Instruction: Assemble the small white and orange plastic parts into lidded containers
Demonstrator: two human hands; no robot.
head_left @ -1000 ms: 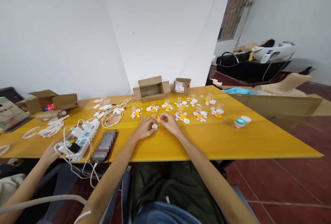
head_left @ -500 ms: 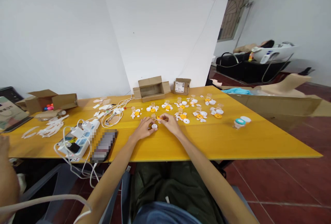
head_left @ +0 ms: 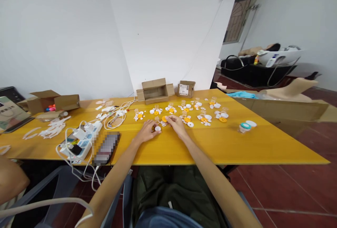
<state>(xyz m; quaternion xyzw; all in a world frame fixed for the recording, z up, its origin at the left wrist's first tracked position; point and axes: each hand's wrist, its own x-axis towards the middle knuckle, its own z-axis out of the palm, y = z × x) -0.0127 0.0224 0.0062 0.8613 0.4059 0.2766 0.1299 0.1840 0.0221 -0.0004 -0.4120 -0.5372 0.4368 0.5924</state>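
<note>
My left hand rests low on the table, thumb and fingers closed around a small round white disc. Just to its right, my right hand pinches a yellow disc by its edge, its round face turned toward me. A small clear cup stands right behind the two discs. Small white pieces with holes lie between my hands, partly covered by the fingers.
Several clusters of clear cups, yellow discs and white pieces spread behind and right. A teal-lidded jar sits far right. A power strip with cables and a phone lie left. Cardboard boxes stand along the wall; another person's arm shows at left.
The yellow disc has turned from edge-on to showing its flat face, and my right hand has shifted slightly right. My left hand keeps its place. The other person's arm has drawn back.
</note>
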